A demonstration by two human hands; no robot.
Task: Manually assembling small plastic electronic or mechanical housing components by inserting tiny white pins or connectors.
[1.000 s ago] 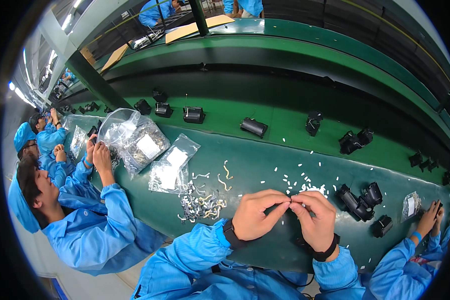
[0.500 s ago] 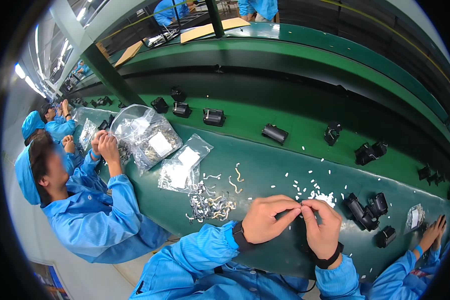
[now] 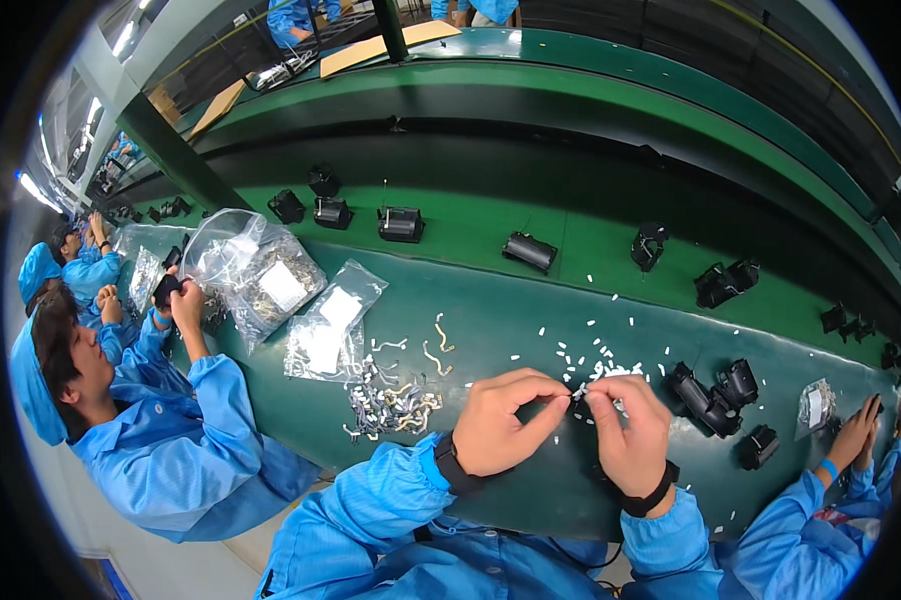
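My left hand (image 3: 506, 425) and my right hand (image 3: 631, 430) meet fingertip to fingertip above the dark green bench (image 3: 571, 495). Both are closed in a pinch; the small thing between the fingertips is too hidden to name. Just beyond my right hand lies a scatter of small white pieces (image 3: 605, 362), partly covered by the fingers. Left of my left hand is a heap of short cables (image 3: 396, 408) with white ends, some grey and some tan. Two loose tan cables (image 3: 437, 358) lie behind the heap.
Clear plastic bags (image 3: 336, 318) and a fuller bag (image 3: 261, 280) stand at the left. Black cylindrical housings (image 3: 709, 402) rest at the right; more housings (image 3: 529, 252) sit along the green strip (image 3: 591, 275) behind. Co-workers sit on the left (image 3: 151, 420) and right (image 3: 811, 500).
The whole view has shifted, so the bench things appear further left and slightly higher. My hands stay pinched together. The co-worker at the left now holds up a dark object.
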